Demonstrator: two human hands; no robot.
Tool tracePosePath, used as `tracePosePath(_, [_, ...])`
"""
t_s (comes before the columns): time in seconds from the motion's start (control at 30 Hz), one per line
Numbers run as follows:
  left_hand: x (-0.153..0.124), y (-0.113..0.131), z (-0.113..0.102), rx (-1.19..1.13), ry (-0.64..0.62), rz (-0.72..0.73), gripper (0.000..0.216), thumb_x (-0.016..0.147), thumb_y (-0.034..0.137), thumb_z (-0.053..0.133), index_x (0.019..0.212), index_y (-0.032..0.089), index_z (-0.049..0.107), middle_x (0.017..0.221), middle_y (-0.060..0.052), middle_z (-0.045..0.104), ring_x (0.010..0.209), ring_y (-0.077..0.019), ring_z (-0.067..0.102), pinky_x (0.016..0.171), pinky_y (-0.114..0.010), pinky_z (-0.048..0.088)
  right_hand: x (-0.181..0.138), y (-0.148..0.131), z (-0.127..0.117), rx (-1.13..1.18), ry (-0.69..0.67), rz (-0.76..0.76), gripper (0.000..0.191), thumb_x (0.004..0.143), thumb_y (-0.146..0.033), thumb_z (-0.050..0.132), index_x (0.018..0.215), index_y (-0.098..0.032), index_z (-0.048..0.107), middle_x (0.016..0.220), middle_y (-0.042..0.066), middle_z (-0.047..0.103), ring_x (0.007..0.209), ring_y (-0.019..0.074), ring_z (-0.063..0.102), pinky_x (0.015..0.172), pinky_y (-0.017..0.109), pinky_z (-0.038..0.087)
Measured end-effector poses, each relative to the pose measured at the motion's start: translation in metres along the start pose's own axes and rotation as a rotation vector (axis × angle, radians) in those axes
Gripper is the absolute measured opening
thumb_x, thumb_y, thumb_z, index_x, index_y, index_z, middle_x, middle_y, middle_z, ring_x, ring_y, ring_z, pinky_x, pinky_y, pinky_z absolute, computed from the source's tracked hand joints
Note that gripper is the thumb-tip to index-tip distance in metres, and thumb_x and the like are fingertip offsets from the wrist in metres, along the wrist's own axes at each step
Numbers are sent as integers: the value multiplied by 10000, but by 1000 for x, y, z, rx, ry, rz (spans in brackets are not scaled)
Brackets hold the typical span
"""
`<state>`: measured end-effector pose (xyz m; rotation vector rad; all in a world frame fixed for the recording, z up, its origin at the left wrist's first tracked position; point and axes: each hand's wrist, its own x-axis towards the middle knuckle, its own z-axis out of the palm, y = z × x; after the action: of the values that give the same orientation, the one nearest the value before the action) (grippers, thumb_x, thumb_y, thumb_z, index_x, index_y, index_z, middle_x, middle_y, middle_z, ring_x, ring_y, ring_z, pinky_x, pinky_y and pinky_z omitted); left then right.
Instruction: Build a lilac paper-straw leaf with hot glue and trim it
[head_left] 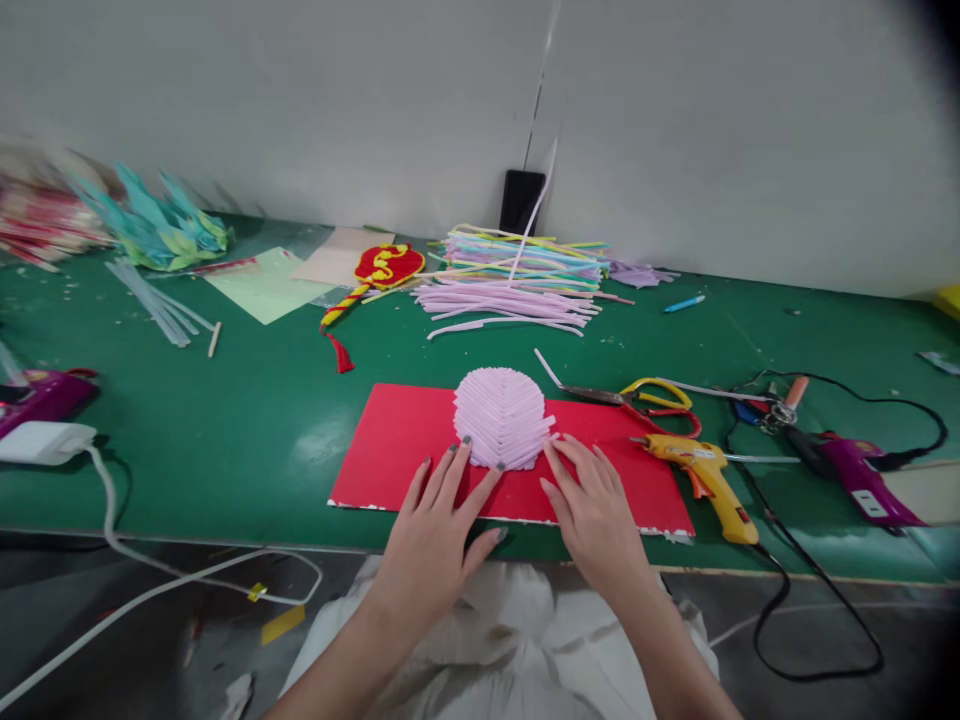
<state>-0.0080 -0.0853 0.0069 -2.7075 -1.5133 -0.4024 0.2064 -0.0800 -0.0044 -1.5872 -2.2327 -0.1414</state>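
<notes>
A lilac leaf-shaped piece [499, 410], built from rows of slanted pipe cleaner strips, lies on a red board [405, 440]. My left hand [442, 500] is spread open, with fingertips resting on the leaf's lower left and bottom edge. At the leaf's lower right edge is my right hand [596, 510], fingers stretched out. Its fingertips touch a short lilac strip end there, and the thumb stays apart from the index finger. Scissors [645, 400] with yellow and red handles lie on the board's upper right edge, beside a yellow glue gun [701, 475].
Bundled pastel pipe cleaners [517, 280] lie behind the board, near a phone [521, 200] leaning on the wall. A red and yellow fan [386, 268] with a tassel sits left of them. Purple glue guns [862, 480] lie at both sides, with cables [817, 570] trailing off the table edge.
</notes>
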Motion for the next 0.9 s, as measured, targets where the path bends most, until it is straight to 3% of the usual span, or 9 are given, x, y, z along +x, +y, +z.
tracePosePath(0.17, [1, 0, 0, -7, -4, -1, 547, 902, 479, 426, 1396, 249, 386, 1489, -130, 315, 1320, -319, 363, 1038, -512, 343, 1, -2, -2, -44, -49, 37, 469, 930, -348, 410, 1367, -177, 433, 1403, 139, 440, 1328, 288, 352, 1045, 484, 354])
tracePosePath(0.27, [2, 1, -1, -9, -1, 1, 542, 901, 478, 430, 1388, 241, 401, 1478, -143, 331, 1313, -324, 371, 1034, -516, 344, 1, -1, -4, -55, -84, -31, 524, 936, -349, 386, 1419, -148, 339, 1488, 118, 325, 1388, 265, 242, 1080, 477, 313])
tracePosePath(0.37, [2, 1, -1, -12, -7, -7, 533, 901, 467, 436, 1381, 236, 411, 1475, -145, 336, 1313, -326, 371, 1035, -517, 341, 1, 0, -6, -52, -152, -112, 575, 944, -353, 362, 1454, -115, 243, 1497, 122, 299, 1394, 230, 235, 1102, 464, 283])
tracePosePath(0.53, [0, 1, -1, -7, -9, -2, 535, 900, 464, 439, 1384, 237, 405, 1475, -148, 333, 1319, -324, 361, 1031, -516, 345, 1, 0, -10, -60, -187, -160, 522, 936, -376, 388, 1429, -215, 329, 1521, 128, 229, 1392, 272, 232, 1077, 518, 285])
tracePosePath(0.7, [0, 0, 0, 3, -13, 4, 526, 907, 451, 431, 1388, 242, 394, 1478, -142, 330, 1323, -315, 356, 1036, -514, 340, 4, -2, -12, -65, -189, -148, 512, 933, -390, 391, 1419, -230, 354, 1521, 116, 235, 1387, 281, 244, 1072, 519, 296])
tracePosePath(0.9, [2, 0, -3, 7, -9, 14, 516, 902, 461, 436, 1368, 239, 425, 1464, -153, 350, 1310, -322, 377, 1023, -517, 358, 4, 1, -10, -41, -210, -192, 561, 935, -408, 374, 1448, -202, 278, 1507, 77, 281, 1396, 245, 229, 1095, 514, 271])
